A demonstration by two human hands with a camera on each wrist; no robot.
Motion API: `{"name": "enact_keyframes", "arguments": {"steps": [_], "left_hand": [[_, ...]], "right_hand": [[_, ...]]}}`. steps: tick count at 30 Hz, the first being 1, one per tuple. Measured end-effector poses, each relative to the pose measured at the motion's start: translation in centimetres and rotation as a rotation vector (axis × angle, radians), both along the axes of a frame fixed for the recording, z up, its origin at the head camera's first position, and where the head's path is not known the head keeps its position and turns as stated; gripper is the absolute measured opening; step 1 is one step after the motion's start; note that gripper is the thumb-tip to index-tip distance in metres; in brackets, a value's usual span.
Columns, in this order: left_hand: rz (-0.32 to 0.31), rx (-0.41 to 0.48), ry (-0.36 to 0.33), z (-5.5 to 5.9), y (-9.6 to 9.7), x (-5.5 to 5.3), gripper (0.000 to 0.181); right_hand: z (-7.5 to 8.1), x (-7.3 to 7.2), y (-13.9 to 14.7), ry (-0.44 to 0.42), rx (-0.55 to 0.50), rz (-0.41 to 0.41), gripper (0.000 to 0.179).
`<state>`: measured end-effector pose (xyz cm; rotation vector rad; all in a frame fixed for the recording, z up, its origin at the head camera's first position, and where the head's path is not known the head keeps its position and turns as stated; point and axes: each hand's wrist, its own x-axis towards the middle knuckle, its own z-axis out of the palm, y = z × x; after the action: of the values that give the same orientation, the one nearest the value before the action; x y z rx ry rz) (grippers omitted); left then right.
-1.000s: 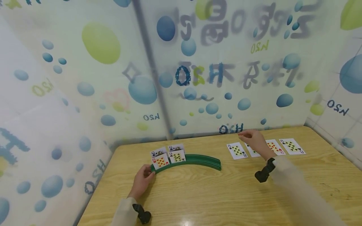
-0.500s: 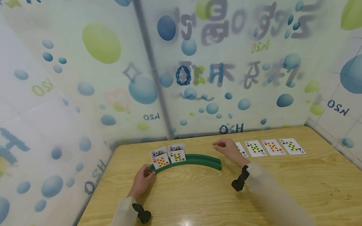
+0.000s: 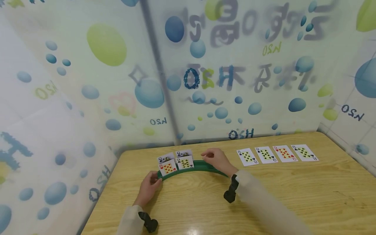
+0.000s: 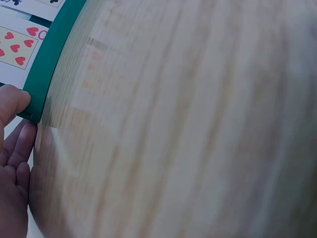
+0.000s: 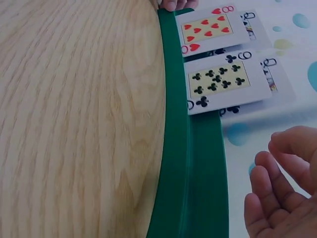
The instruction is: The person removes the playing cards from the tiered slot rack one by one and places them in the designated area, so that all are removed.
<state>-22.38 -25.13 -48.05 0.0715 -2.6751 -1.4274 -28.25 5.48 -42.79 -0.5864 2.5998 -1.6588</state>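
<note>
My left hand (image 3: pixel 148 189) pinches the left end of a curved green playing card holder (image 5: pixel 173 124), its thumb on the rim in the left wrist view. At that end, an eight of hearts (image 5: pixel 207 29) and a nine of clubs (image 5: pixel 218 82) lean in the front slot. Behind them stand two queens, the left queen (image 3: pixel 165 159) and the right queen (image 3: pixel 183 153), partly covered. Over the holder's right half is my right hand (image 3: pixel 218 161), just right of the cards. Its fingers curve loosely, with nothing between them in the right wrist view.
Several playing cards lie face up in a row on the wooden table (image 3: pixel 279 195), back right, among them a red-hearts card (image 3: pixel 285 153). A printed curtain (image 3: pixel 117 81) with blue and green dots rises behind the table's far edge.
My right hand has moved left from above the row of cards to the card holder, uncovering that row. The left hand and the holder have stayed in place.
</note>
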Motion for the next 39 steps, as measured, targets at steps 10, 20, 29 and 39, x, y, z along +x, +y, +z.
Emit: {"name": "enact_keyframes", "arguments": {"steps": [10, 20, 29, 39], "left_hand": [[-0.002, 0.008, 0.008, -0.1, -0.1, 0.0, 0.02], [-0.004, 0.009, 0.005, -0.3, -0.1, -0.2, 0.022], [0.001, 0.017, -0.003, -0.5, -0.3, -0.4, 0.021], [0.003, 0.011, -0.009, -0.3, -0.1, -0.4, 0.021]], "right_hand": [[-0.7, -0.4, -2.1, -0.034, -0.029, 0.03, 0.018], [-1.0, -0.4, -3.2, -0.04, 0.008, 0.034, 0.011], [-1.6, -0.9, -3.8, -0.03, 0.085, 0.026, 0.008], [-2.1, -1.0, -4.0, 0.111, 0.142, 0.045, 0.004]]}}
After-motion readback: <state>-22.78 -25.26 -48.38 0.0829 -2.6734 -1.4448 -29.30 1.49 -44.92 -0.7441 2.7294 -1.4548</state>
